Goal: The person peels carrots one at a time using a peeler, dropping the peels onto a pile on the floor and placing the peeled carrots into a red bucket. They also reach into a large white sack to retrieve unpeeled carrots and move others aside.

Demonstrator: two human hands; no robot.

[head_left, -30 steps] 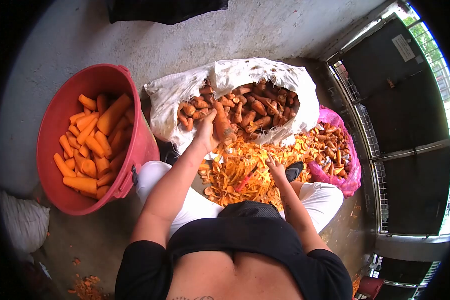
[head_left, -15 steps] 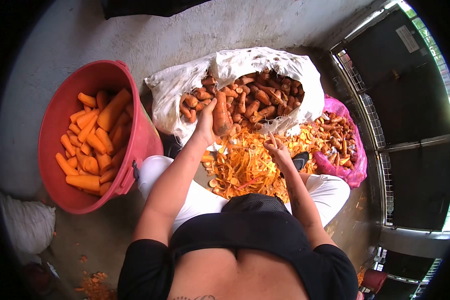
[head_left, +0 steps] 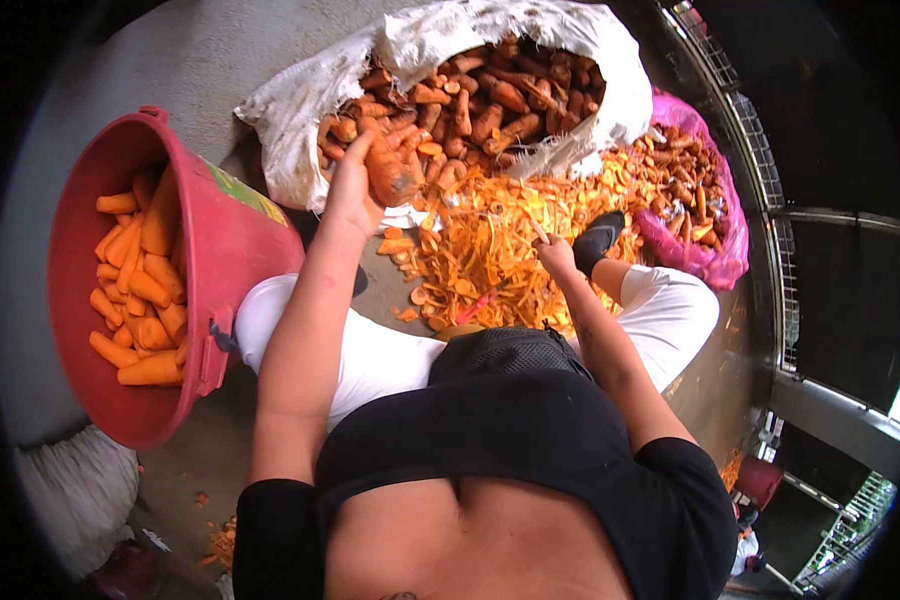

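Observation:
My left hand (head_left: 352, 192) is closed around a thick unpeeled carrot (head_left: 391, 172), held up in front of the torn white sack (head_left: 315, 85). Behind it, brownish unpeeled carrots (head_left: 490, 118) fill the sack's opening. My right hand (head_left: 558, 256) is closed above a heap of orange peelings (head_left: 480, 235). Something thin and pale sticks out from its fingers, too small to make out. Between my legs, a red object (head_left: 477, 305) lies partly buried in the peelings.
To my left a tilted red tub (head_left: 240, 225) holds peeled carrots (head_left: 135, 290). A pink bag (head_left: 735, 235) of carrot ends stands at the right, beside my foot in a dark shoe (head_left: 598, 240). A white sack (head_left: 75, 490) lies at lower left. Another person (head_left: 747, 550) is partly visible far right.
The view has tilted and shifted, so the sack sits higher in it. My left hand still holds the carrot, now turned slightly. My right hand has drawn back lower over the peelings.

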